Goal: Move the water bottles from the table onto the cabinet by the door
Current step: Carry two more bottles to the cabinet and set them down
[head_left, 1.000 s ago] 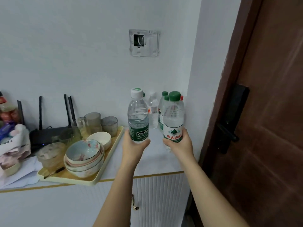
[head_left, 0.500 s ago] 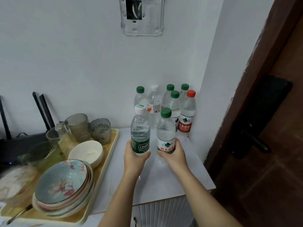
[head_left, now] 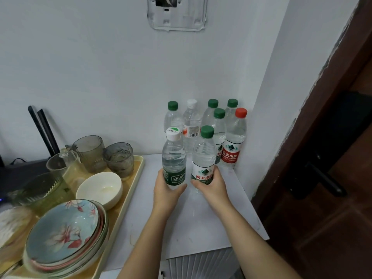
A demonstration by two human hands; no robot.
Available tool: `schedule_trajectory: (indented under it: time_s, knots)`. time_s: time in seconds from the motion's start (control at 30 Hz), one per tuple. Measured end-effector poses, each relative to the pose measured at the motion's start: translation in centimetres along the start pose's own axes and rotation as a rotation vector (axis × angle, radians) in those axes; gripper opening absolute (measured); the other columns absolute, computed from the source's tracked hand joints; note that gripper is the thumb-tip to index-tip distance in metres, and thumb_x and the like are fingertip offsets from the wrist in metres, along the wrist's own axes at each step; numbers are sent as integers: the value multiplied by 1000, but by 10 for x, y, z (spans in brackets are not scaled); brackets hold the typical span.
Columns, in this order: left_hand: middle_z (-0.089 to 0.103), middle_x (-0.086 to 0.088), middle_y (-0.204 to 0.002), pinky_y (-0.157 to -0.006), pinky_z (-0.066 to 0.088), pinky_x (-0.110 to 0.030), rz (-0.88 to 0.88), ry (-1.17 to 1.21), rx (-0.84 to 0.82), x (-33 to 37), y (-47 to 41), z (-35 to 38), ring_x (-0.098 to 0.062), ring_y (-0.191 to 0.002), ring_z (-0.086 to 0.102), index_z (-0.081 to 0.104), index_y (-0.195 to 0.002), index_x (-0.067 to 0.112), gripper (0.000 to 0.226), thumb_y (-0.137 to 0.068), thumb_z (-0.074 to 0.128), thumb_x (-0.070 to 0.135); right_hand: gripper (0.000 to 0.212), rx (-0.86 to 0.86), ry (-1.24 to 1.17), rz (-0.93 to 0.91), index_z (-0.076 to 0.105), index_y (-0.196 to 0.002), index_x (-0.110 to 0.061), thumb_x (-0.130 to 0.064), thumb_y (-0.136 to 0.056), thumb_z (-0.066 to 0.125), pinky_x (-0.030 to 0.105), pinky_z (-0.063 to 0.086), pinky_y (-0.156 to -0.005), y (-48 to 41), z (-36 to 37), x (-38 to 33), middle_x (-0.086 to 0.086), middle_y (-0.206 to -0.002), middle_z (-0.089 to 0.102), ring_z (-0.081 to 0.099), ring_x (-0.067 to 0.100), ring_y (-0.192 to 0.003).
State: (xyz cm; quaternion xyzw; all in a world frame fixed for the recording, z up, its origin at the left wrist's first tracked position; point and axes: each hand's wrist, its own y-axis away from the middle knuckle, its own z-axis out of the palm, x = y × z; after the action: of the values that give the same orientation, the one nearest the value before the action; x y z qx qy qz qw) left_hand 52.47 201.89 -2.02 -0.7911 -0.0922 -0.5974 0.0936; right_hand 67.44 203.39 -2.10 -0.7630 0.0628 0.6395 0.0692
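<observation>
Both bottles upright, long axes vertical. I am gripping the white-capped C'estbon bottle (head_left: 174, 156) low on its label with my left hand (head_left: 167, 191), and the green-capped Nongfu Spring bottle (head_left: 203, 158) the same way with my right hand (head_left: 214, 186), fingers wrapped round each. The two are hanging side by side, nearly touching, over the white cabinet top (head_left: 201, 228). My hands are hiding the bases, so I cannot tell whether they are resting. A cluster of six bottles (head_left: 233, 141) is standing directly beyond, packed into the wall corner by the door (head_left: 332, 208). My right hand is nearer it. The dish tray (head_left: 138, 178) is sitting to the left.
</observation>
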Motion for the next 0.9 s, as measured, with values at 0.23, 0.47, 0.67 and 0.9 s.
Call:
schedule_trajectory:
  time_s: [0.23, 0.47, 0.67, 0.9]
  knots:
    - [59, 4, -111, -90, 47, -29, -20, -208, 30, -2, -7, -12, -17, -107, 57, 55, -123, 13, 66, -66, 87, 15, 63, 126, 131, -54, 53, -114, -19, -10, -63, 90, 26, 51, -86, 8, -8, 4, -2, -113, 63, 62, 14, -100]
    - [64, -1, -110, -85, 45, -26, -6, -180, 88, 8, -18, 0, -17, -105, 57, 59, -123, 12, 61, -69, 86, 14, 59, 175, 306, -88, 62, -120, -9, -16, -68, 88, 24, 44, -83, -13, 3, -5, 3, -113, 55, 59, 19, -101]
    - [68, -4, -113, -80, 41, -25, 6, -186, 80, 18, -38, 9, -21, -103, 60, 61, -121, 11, 53, -72, 82, 12, 47, 231, 410, -48, 62, -104, -9, -27, -69, 88, 27, 41, -72, -31, 12, -12, 4, -103, 60, 59, 20, -88]
    - [68, -3, -117, -78, 37, -22, -1, -189, 80, 20, -56, 12, -21, -109, 61, 60, -121, 13, 48, -76, 79, 11, 45, 255, 526, -20, 55, -92, -10, -35, -71, 86, 33, 46, -67, -44, 20, -18, 3, -88, 65, 61, 24, -82]
